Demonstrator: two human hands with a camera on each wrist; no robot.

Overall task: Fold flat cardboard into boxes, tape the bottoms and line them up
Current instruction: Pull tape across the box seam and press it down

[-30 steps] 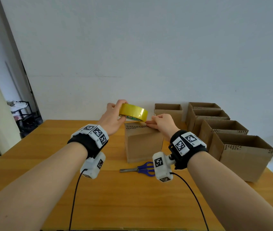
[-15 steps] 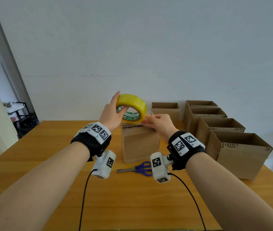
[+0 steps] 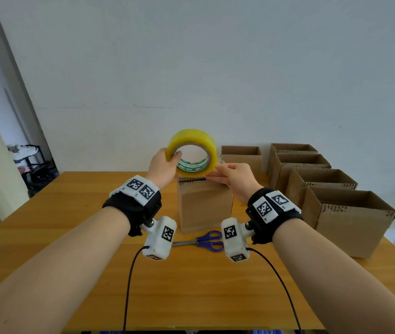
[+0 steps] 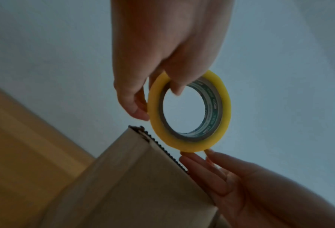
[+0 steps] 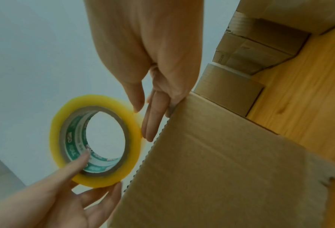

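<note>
The left hand (image 3: 164,168) grips the tape roll (image 3: 192,150) on edge just above the box (image 3: 203,203) — right hand (image 3: 233,175) fingers straight, pressing at the roll's right, top edge.

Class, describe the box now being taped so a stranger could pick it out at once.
Start at the wooden table, then the two hands meeting above its middle. The box stands under the yellow tape roll, just behind the blue scissors. Unlike the open-topped boxes on the right, its upper face is closed.
</note>
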